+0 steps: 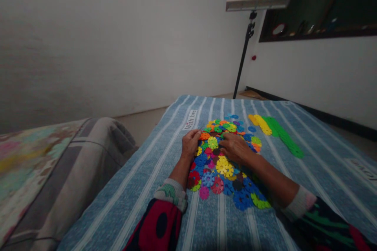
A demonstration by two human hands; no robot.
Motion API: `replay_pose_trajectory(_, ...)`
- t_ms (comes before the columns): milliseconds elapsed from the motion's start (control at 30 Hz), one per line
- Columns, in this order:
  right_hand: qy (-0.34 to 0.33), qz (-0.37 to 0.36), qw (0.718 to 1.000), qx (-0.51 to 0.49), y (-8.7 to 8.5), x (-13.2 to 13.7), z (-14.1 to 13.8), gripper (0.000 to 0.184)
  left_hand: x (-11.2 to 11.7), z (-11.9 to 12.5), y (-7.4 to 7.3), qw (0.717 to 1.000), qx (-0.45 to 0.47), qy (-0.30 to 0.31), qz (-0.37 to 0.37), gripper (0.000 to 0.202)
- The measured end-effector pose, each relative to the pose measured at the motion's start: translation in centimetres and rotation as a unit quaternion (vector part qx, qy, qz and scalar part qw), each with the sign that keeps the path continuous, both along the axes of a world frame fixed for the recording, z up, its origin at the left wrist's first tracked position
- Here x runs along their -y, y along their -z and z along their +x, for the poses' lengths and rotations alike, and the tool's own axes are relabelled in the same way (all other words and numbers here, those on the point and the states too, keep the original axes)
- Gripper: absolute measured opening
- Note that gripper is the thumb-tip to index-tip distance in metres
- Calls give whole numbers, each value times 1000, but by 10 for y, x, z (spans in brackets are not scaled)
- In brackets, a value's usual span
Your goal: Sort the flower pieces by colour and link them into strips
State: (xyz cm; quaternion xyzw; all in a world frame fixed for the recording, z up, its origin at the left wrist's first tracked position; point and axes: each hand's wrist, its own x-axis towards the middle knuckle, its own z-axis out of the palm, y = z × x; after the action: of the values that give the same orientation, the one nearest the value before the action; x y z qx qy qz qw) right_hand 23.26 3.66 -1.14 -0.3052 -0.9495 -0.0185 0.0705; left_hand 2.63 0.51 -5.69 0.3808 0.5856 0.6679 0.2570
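Observation:
A heap of flat, colourful plastic snowflake discs (219, 168) lies on a blue striped cloth (153, 188). My left hand (191, 144) rests at the heap's left edge with its fingers curled down onto the discs. My right hand (235, 147) lies palm down across the middle of the heap, fingers pressed on the discs near a green one. Whether either hand grips a disc is hidden. A joined row of yellow discs (260, 123) and green discs (284, 136) lies to the right of the heap.
A folded grey and patterned blanket (59, 172) sits left of the cloth. A light bar on a black stand (244, 47) rises behind the cloth. White walls and a dark framed window (318, 4) stand at the back right.

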Motion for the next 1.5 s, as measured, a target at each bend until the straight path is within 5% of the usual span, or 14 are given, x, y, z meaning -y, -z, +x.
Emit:
replay_pose_trajectory(367,-90,15,996,-1,1,19,-44,26,4,1,-6,1000,1,10,14,30)
replay_pose_trajectory(867,31,7,999,0,5,2,13,32,2,1,-1,1000,29,6,2,33)
replay_pose_trajectory(1167,123,-10,992,-15,5,-3,9,37,-1,-1,1,1000,19,19,3,36)
replay_pose_trajectory(1500,-6,-24,999,-35,15,41,-6,33,-1,2,1,996,-71,48,-5,31)
